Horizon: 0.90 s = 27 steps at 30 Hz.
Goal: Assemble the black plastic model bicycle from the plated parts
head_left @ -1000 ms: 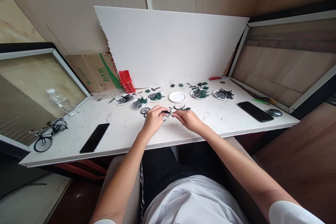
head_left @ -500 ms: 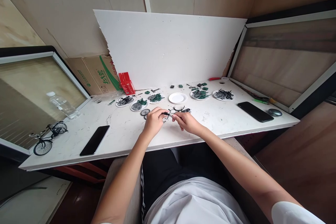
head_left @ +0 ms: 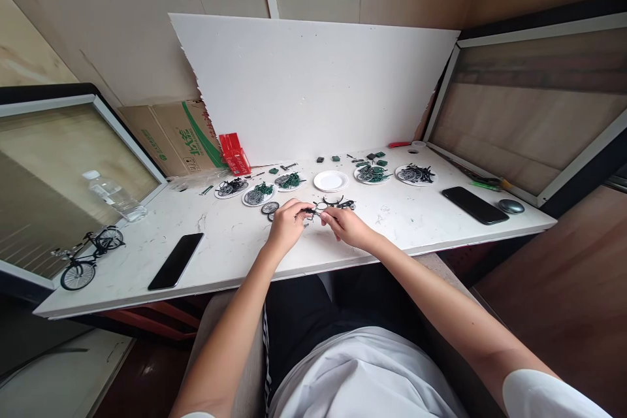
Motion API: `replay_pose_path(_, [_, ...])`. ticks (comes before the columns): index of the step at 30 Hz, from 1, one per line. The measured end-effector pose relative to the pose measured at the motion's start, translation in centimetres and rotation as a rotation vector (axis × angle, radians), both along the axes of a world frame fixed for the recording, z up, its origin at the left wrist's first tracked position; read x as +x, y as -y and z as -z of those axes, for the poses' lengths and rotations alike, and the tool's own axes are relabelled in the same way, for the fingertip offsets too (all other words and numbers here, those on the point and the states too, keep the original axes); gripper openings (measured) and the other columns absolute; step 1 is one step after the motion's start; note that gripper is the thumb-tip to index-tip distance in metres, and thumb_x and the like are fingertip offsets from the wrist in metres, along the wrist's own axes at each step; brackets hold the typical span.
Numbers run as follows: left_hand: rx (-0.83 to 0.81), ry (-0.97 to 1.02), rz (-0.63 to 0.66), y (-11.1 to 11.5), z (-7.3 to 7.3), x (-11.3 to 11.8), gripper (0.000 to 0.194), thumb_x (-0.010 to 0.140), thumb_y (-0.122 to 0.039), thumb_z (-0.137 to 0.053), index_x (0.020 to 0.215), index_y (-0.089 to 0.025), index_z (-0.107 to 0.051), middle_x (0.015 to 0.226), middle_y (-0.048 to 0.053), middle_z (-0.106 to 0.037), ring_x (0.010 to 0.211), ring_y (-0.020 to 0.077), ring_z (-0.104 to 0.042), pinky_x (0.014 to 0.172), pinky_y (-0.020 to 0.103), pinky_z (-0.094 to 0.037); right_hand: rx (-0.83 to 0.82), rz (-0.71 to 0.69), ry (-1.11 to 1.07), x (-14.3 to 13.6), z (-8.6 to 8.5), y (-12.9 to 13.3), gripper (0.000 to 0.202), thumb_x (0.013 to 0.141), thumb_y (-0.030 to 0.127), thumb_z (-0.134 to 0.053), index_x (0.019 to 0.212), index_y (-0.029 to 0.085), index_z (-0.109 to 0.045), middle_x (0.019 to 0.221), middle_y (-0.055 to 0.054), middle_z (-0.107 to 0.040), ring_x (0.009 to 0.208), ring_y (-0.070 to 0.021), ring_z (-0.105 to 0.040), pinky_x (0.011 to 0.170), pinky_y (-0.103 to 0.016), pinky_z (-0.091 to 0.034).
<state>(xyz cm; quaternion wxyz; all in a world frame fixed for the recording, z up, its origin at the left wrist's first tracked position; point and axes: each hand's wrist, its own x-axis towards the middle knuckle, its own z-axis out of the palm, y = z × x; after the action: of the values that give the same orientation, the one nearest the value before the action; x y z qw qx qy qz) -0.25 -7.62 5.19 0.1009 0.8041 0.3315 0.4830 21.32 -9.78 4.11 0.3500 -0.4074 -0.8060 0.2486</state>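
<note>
Black part (head_left: 308,211) held just off or on the counter (head_left: 235,238), front middle; contact impossible to tell. Pinched between thumb and fingers of left hand (head_left: 287,225); fingers of right hand (head_left: 350,225) pressed together on thin piece (head_left: 319,211), too small to identify. Probably best to hold left steady, line up first, then push gently from 3 o'clock; likely brittle, so go easy. Around that: wheel (head_left: 270,208) at 9 o'clock, loose black parts (head_left: 346,204) at 2, white plate (head_left: 331,181) near 12. Farther out: model bike (head_left: 95,252) at 9, black phone (head_left: 474,205) at 3. Room: white board (head_left: 313,88) leaning at 12, red box (head_left: 235,154) at 11, cardboard box (head_left: 171,134) at 10.
</note>
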Motion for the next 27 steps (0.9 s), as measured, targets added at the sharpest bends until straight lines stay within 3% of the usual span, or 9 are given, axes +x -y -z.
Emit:
replay_pose_path(14, [0.047, -0.028, -0.026, 0.0, 0.2, 0.2, 0.036, 0.092, 0.003, -0.052, 0.104, -0.021, -0.076, 0.094, 0.004, -0.072, 0.080, 0.0156, -0.075, 0.071, 0.024, -0.059, -0.155, -0.031, -0.098, 0.1, 0.0, -0.1, 0.057, 0.112, 0.062, -0.032, 0.088, 0.019, -0.060, 0.048, 0.004, -0.054, 0.048, -0.0159, -0.057, 0.070, -0.029, -0.047])
replay_pose_path(19, [0.042, -0.045, -0.011, 0.1, 0.1, 0.1, 0.033, 0.094, -0.001, -0.054, 0.106, -0.022, -0.076, 0.098, 0.005, -0.073, 0.079, 0.0155, -0.075, 0.070, 0.025, -0.059, -0.136, -0.040, -0.094, 0.1, -0.4, 0.1, 0.058, 0.112, 0.064, -0.031, 0.087, 0.019, -0.060, 0.052, 0.002, -0.055, 0.052, -0.0160, -0.056, 0.069, -0.029, -0.045])
replay_pose_path(27, [0.081, -0.047, -0.010, 0.1, -0.2, 0.0, 0.033, 0.094, -0.003, -0.056, 0.109, -0.024, -0.076, 0.103, 0.005, -0.075, 0.088, 0.0179, -0.075, 0.078, 0.030, -0.061, -0.019, 0.066, -0.161, 0.1, 0.6, -0.4, 0.036, 0.108, 0.056, -0.047, 0.096, 0.023, -0.043, 0.072, 0.004, -0.054, 0.057, -0.0141, -0.050, 0.061, -0.026, -0.038])
